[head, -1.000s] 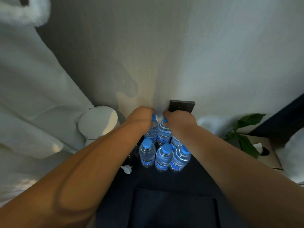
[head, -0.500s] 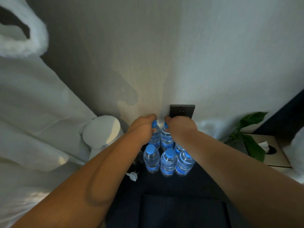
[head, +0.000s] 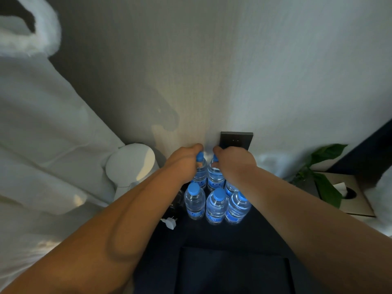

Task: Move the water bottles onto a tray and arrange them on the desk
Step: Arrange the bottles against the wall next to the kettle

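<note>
Six bottles (head: 216, 206) stand in two rows of three on a dark counter (head: 212, 236), hard against the wall (head: 212, 71). The left hand (head: 184, 164) is curled round the neck of the back-left bottle (head: 201, 174), just under its blue cap. The right hand (head: 235, 162) grips the top of the back-middle bottle (head: 215, 178) the same way. The third back bottle (head: 230, 186) is mostly hidden under the right wrist. The front row stands close-packed just before the back row, between the forearms, so both arms reach over it.

A dark socket (head: 236, 140) sits on the wall just behind the right hand's knuckles. A white round object (head: 132, 164) stands near the left wrist. A white plug (head: 169, 222) lies on the counter just beside the front-left bottle (head: 194, 201). Something dark between the plug and the bottles is too dim to tell. White bedding (head: 42, 134) fills the left side up to the counter's edge. To the right, well apart from the bottles, are a plant (head: 326, 153) and a tissue box (head: 347, 196).

The wall closes the far side. Open counter lies before the front row, and nearer still a dark flat rectangle (head: 233, 270) takes up the near middle.
</note>
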The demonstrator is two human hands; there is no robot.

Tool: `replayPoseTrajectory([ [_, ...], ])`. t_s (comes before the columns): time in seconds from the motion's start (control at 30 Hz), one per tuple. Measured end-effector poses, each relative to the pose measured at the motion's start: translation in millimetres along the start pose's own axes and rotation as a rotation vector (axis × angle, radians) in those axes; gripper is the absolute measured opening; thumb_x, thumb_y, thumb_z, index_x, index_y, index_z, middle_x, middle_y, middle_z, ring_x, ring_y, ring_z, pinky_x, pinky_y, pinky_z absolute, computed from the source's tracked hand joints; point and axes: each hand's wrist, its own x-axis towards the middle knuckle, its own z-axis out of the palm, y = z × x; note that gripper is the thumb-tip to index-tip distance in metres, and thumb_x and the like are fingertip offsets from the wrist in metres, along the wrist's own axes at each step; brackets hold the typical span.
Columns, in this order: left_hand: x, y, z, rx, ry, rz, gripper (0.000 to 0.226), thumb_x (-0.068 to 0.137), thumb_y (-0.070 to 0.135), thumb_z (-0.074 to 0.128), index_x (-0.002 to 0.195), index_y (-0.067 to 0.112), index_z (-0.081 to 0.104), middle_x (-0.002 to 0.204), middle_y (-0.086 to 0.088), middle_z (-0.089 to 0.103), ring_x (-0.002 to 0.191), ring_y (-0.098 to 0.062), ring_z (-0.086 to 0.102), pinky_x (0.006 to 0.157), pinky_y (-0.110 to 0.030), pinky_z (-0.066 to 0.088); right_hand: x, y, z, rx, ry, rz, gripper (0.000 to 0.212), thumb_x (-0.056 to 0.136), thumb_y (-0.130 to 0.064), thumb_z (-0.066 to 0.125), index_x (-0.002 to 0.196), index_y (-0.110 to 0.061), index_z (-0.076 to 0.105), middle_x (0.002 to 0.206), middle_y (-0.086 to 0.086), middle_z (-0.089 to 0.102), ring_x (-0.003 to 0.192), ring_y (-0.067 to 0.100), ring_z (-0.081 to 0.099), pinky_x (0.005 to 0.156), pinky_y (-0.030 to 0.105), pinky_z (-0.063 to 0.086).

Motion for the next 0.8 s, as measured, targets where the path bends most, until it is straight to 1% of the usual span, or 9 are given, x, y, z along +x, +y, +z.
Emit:
replayPoseTrajectory([
  [0.07, 1.6, -0.6, 1.2, 0.012, -0.004, 0.011, 0.041, 0.093, 0.006, 0.058, 0.128, 0.028, 0.05, 0.105, -0.005, 0.058, 0.085, -0.021, 0.059, 0.066, -0.033, 0.052, -0.5, 1.1, 0.5, 0.006, -0.006, 0.002, 0.04, 0.106, -0.031, 0.06, 0.14, -0.017, 0.045, 0.075, -0.001, 0.042, 0.075, 0.022, 0.053, 0.061, 0.036, 0.045],
  [0.17, 2.6, 0.5, 7.0, 0.022, -0.015, 0.067, 0.039, 0.093, 0.004, 0.057, 0.127, 0.021, 0.049, 0.098, -0.002, 0.055, 0.071, -0.01, 0.049, 0.055, -0.025, 0.036, -3.5, 6.2, 0.4, -0.007, -0.024, 0.005, 0.057, 0.099, -0.011, 0.064, 0.149, -0.022, 0.038, 0.083, 0.002, 0.05, 0.078, 0.025, 0.057, 0.065, 0.038, 0.053],
  [0.23, 3.7, 1.8, 10.3, 0.005, -0.007, 0.078, 0.034, 0.095, 0.008, 0.056, 0.126, 0.021, 0.048, 0.091, 0.003, 0.052, 0.067, -0.003, 0.043, 0.052, -0.023, 0.03, -4.6, 9.2, 2.0, -0.014, -0.034, 0.003, 0.062, 0.098, -0.007, 0.065, 0.15, -0.023, 0.036, 0.084, 0.003, 0.05, 0.08, 0.025, 0.058, 0.069, 0.038, 0.056],
  [0.3, 5.1, 1.3, 10.5, -0.009, 0.006, 0.066, 0.036, 0.096, 0.009, 0.056, 0.129, 0.023, 0.048, 0.089, 0.006, 0.05, 0.071, -0.008, 0.049, 0.053, -0.023, 0.032, -4.4, 9.3, 2.8, -0.018, -0.018, 0.002, 0.056, 0.1, -0.012, 0.065, 0.148, -0.022, 0.038, 0.079, 0.002, 0.047, 0.078, 0.025, 0.057, 0.066, 0.037, 0.055],
  [0.37, 5.8, 0.5, 7.6, -0.002, 0.019, 0.065, 0.038, 0.095, 0.006, 0.058, 0.128, 0.023, 0.05, 0.099, -0.001, 0.057, 0.081, -0.019, 0.056, 0.059, -0.028, 0.043, -3.6, 8.4, 5.9, -0.012, 0.016, 0.006, 0.049, 0.102, -0.017, 0.064, 0.145, -0.021, 0.04, 0.077, 0.002, 0.047, 0.068, 0.021, 0.053, 0.06, 0.036, 0.051],
  [0.43, 5.4, -1.8, 7.2, -0.022, 0.03, 0.066, 0.036, 0.093, 0.003, 0.059, 0.123, 0.022, 0.053, 0.102, -0.004, 0.059, 0.086, -0.023, 0.06, 0.067, -0.034, 0.052, -2.9, 8.6, 9.2, -0.019, 0.032, 0.012, 0.043, 0.105, -0.02, 0.062, 0.142, -0.02, 0.041, 0.074, 0.003, 0.047, 0.059, 0.017, 0.045, 0.055, 0.036, 0.045],
  [0.6, 8.2, -2.9, 13.5, -0.126, 0.056, -0.035, 0.033, 0.093, 0.005, 0.056, 0.108, 0.034, 0.053, 0.082, 0.013, 0.054, 0.07, -0.005, 0.051, 0.054, -0.024, 0.037, -1.2, 9.4, 12.4, -0.057, 0.045, -0.001, 0.041, 0.104, -0.021, 0.063, 0.14, -0.02, 0.042, 0.072, 0.002, 0.045, 0.065, 0.023, 0.051, 0.054, 0.036, 0.044],
  [0.67, 10.3, -2.1, 13.8, -0.155, 0.059, -0.074, 0.032, 0.095, 0.008, 0.055, 0.102, 0.038, 0.052, 0.081, 0.013, 0.056, 0.069, -0.005, 0.052, 0.053, -0.023, 0.036, -1.1, 9.8, 11.6, -0.058, 0.045, -0.015, 0.042, 0.105, -0.022, 0.063, 0.141, -0.02, 0.042, 0.072, 0.001, 0.043, 0.07, 0.025, 0.054, 0.057, 0.036, 0.045],
  [0.8, 9.9, 2.5, 12.3, -0.166, 0.033, -0.109, 0.034, 0.094, 0.006, 0.053, 0.107, 0.037, 0.055, 0.082, 0.012, 0.057, 0.07, -0.006, 0.052, 0.053, -0.024, 0.036, -3.4, 11.8, 13.6, -0.062, 0.057, -0.032, 0.042, 0.106, -0.025, 0.06, 0.144, -0.022, 0.042, 0.074, 0.0, 0.046, 0.072, 0.025, 0.056, 0.059, 0.036, 0.048],
])
